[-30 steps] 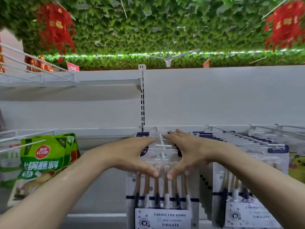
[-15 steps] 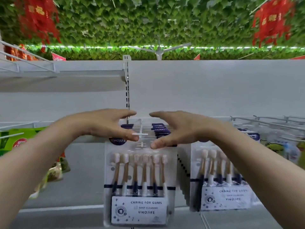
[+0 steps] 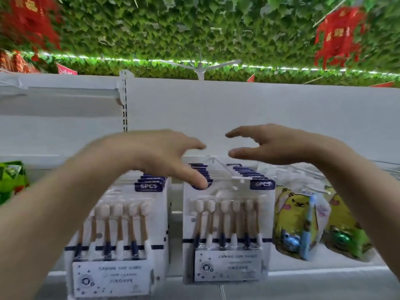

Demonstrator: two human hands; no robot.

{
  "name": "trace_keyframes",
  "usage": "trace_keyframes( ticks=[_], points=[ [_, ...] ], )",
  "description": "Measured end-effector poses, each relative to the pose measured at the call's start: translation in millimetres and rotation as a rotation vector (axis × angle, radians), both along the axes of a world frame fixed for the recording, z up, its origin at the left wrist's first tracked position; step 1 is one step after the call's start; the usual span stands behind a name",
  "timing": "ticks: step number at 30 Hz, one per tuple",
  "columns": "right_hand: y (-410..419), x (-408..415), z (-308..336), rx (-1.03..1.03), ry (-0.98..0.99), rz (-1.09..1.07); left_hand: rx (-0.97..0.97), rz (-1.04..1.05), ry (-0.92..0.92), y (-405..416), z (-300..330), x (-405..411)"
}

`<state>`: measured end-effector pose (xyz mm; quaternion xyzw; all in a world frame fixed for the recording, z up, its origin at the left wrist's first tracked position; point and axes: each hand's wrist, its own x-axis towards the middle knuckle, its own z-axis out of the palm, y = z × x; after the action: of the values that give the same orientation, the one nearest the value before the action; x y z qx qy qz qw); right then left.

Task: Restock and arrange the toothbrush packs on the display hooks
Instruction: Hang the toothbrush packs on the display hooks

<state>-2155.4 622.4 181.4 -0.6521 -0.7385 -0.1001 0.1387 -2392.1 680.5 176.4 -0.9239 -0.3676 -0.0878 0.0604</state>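
Hanging already: two full rows of toothbrush packs, left row (image 3: 121, 224) and right row (image 3: 227, 230), on white hooks (image 3: 225, 169) beside yellow cartoon bags (image 3: 296, 224). Hovering above the right row: left hand (image 3: 155, 154) and right hand (image 3: 275, 146), each grip open, holding nothing. Probably remaining: squaring up the right row.

2 toothbrush rows (image 3: 112, 234) – 2 hands (image 3: 151, 156).

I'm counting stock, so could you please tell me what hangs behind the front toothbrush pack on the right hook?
Behind the front pack, more header cards line the hook. Their lower parts are covered.
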Motion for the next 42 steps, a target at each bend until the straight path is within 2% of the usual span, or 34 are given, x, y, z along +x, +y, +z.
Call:
trace_keyframes(
  ticks=[4,7,13,19,30,42],
  points=[
    [4.7,30.9,-22.1,-0.206,-0.034,0.042,-0.078,-0.047,0.010,14.6,-36.5,39.9],
    [11.3,39.1,-40.2,-0.245,-0.036,0.099,-0.106,-0.016,-0.016,23.1,-51.8,56.1],
    [19.6,34.4,-62.8,-0.184,-0.071,0.185,-0.092,0.035,0.004,29.6,-57.9,63.1],
    [25.7,35.6,-75.4,-0.081,-0.024,0.250,-0.106,-0.040,-0.037,37.2,-64.9,66.1],
    [50.0,41.3,-73.7,-0.098,0.012,0.202,-0.108,-0.039,0.023,58.4,-62.4,73.6],
    [44.8,48.0,-77.1,-0.096,0.063,0.232,-0.080,0.007,0.077,45.7,-64.9,67.7]
  ],
)
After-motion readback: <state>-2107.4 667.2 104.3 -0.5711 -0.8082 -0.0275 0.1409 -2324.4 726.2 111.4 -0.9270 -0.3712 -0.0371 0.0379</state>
